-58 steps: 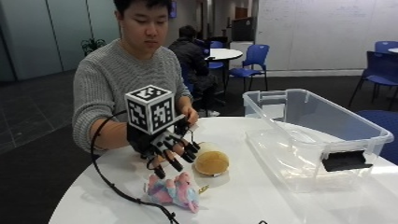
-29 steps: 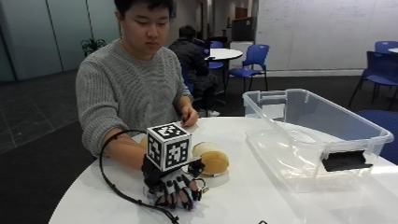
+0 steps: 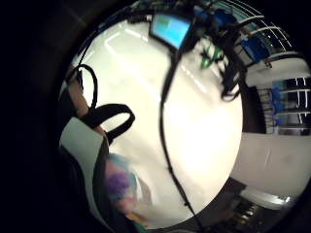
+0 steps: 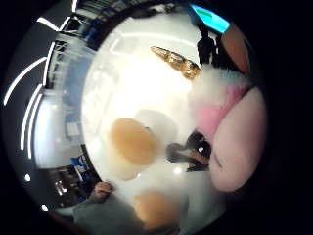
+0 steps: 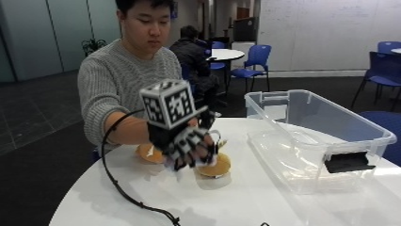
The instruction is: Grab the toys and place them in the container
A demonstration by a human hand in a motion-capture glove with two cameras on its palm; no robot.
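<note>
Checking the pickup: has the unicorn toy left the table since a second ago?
Yes. The unicorn toy lay on the table before; now the gloved right hand holds it above, nearer the container.

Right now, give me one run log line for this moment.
phase: lifting toy | right hand: holds unicorn plush above white table | round tan toys: on table | clear container: open, no toys visible inside

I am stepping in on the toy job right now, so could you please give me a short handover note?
Right hand: grips the plush unicorn, raised over the table.
A tan round toy lies on the table just under the hand; a second round toy lies nearer the person.
Done: unicorn picked up. No toy shows in the clear container.
Left: unicorn into the container, then both round toys.
</note>
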